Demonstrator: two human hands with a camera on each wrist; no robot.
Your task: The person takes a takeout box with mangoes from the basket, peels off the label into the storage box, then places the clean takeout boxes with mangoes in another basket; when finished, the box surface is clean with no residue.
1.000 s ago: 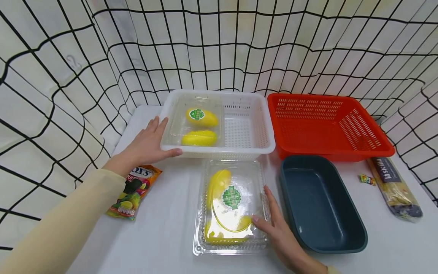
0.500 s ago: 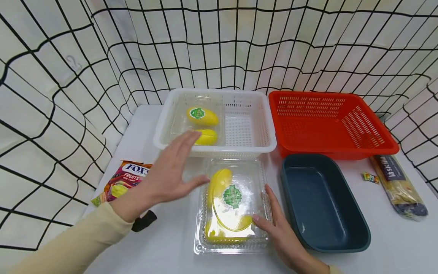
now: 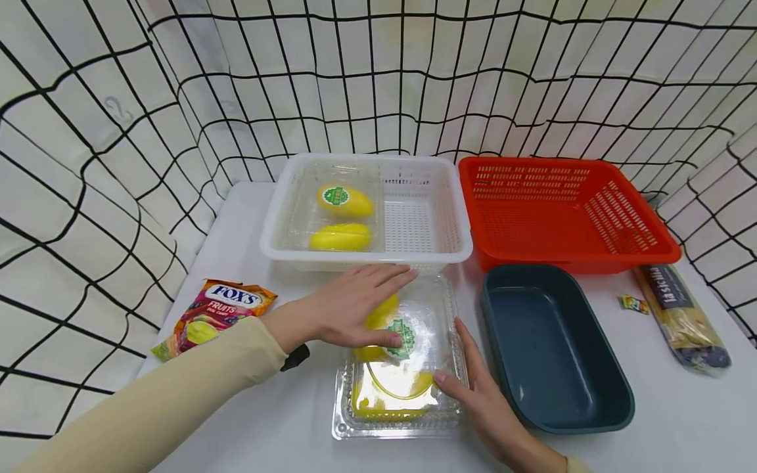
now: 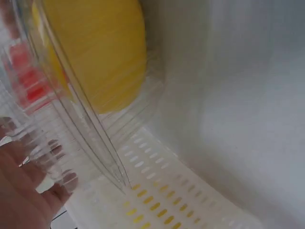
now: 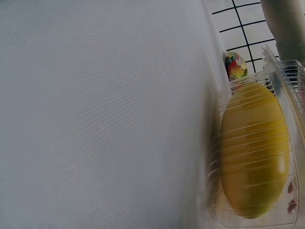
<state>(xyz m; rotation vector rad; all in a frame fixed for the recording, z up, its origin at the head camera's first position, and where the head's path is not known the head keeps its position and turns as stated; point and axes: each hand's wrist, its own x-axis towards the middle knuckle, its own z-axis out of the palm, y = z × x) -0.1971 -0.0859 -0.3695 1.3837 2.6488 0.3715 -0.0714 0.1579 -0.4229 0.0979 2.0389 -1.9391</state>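
A clear plastic clamshell box [image 3: 426, 295] with yellow mangoes [image 4: 95, 57] and a green round label lies on the white table. My left hand [image 3: 363, 305] lies over its far left part with fingers spread toward the right, covering some of the fruit and label. In the left wrist view, its fingertips [image 4: 62, 186] show at the ridged edge. My right hand [image 3: 479, 387] holds the box's right side, thumb over the lid and fingers along the wall. The right wrist view shows a mango [image 5: 252, 152] through the ridged side.
Behind is a white basket [image 3: 422, 256] with a similar box of mangoes [image 3: 349, 200]. A red basket [image 3: 568, 253] and dark blue tub [image 3: 556, 348] stand to the right, with a wrapped sweet [image 3: 635, 303] and a pasta packet [image 3: 688, 322]. A FOX'S candy bag [image 3: 213, 312] lies left. Black netting surrounds the table.
My left hand has moved off the white basket's left rim, rightward and nearer, onto the front box. My right hand stays at that box's right side.
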